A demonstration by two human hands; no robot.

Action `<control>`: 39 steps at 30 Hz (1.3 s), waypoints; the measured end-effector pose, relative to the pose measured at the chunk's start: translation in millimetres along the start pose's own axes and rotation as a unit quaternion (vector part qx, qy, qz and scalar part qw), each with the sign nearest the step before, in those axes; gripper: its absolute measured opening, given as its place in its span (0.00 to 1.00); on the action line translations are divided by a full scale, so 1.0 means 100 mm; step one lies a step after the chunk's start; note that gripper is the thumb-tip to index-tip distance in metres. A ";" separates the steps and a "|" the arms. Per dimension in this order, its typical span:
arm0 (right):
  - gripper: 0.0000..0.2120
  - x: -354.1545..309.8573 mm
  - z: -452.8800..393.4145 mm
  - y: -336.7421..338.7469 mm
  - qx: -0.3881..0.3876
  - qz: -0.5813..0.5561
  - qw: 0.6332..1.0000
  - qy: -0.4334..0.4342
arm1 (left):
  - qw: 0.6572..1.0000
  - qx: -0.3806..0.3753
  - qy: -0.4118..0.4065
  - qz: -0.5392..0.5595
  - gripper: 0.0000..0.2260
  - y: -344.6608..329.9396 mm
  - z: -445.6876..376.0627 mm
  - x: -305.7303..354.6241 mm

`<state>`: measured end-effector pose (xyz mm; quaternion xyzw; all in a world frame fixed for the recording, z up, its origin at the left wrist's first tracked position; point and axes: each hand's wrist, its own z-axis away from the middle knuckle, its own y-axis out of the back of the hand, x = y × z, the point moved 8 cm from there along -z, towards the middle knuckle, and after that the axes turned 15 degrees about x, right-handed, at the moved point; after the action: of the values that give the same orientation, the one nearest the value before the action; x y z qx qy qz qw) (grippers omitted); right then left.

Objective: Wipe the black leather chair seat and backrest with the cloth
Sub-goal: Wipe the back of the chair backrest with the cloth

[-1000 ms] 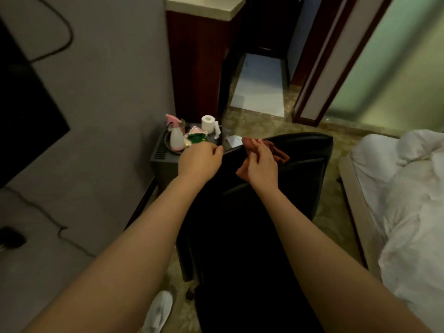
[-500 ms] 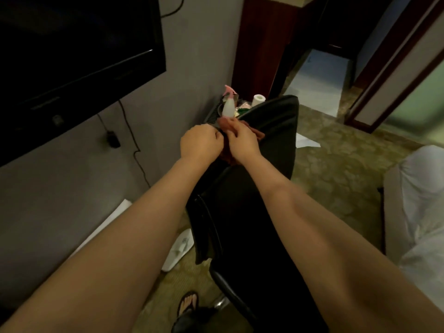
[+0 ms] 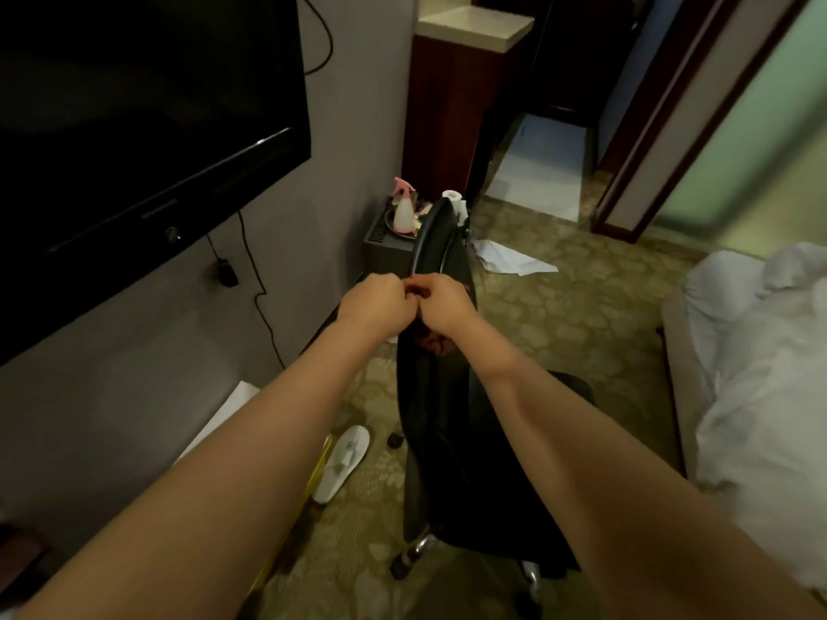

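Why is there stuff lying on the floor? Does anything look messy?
Yes. White papers lie scattered on the carpet beyond the chair. One white slipper lies alone by the wall, with no partner in sight. Both hands hold the cloth at the chair.

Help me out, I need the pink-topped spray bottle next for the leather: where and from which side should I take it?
Grip the spray bottle round its narrow neck under the pink trigger, coming from above on the wall side. It stands upright, and the chair backrest blocks its other side.
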<state>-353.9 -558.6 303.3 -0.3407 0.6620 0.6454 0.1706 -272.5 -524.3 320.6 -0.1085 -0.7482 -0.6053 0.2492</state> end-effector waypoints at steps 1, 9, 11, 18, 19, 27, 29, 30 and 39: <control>0.17 -0.01 0.08 0.00 0.000 0.009 1.000 -0.005 | 1.000 -0.014 -0.001 0.011 0.13 0.00 0.07 -0.01; 0.18 -0.05 0.74 0.15 0.017 0.027 0.999 -0.045 | 0.987 -0.109 0.011 0.120 0.14 -0.09 0.59 0.03; 0.20 -0.02 0.89 0.20 0.007 0.034 0.998 -0.060 | 0.985 -0.119 0.004 0.126 0.16 -0.13 0.74 0.07; 0.21 0.08 1.39 0.41 -0.028 0.076 0.996 -0.049 | 0.980 -0.136 -0.006 0.145 0.17 -0.24 1.30 0.28; 0.22 0.09 1.48 0.45 -0.027 0.084 0.995 -0.040 | 0.980 -0.134 -0.005 0.144 0.17 -0.25 1.38 0.34; 0.21 0.43 2.13 0.90 -0.011 0.117 0.993 -0.030 | 0.976 -0.153 -0.015 0.154 0.16 -0.38 2.11 0.86; 0.19 0.54 2.29 1.02 0.003 0.121 0.992 -0.043 | 0.973 -0.175 -0.023 0.148 0.17 -0.46 2.29 0.97; 0.18 0.59 2.38 1.09 0.011 0.125 0.991 -0.049 | 0.971 -0.187 -0.032 0.145 0.18 -0.50 2.37 1.02; 0.17 1.01 3.01 1.58 0.077 0.190 0.977 -0.061 | 0.990 -0.016 -0.119 0.079 0.15 -0.19 2.40 1.04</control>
<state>-595.6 -299.7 320.2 -0.1549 0.7506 0.6327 0.1109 -427.8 -313.0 322.5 -0.2425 -0.7516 -0.5786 0.2037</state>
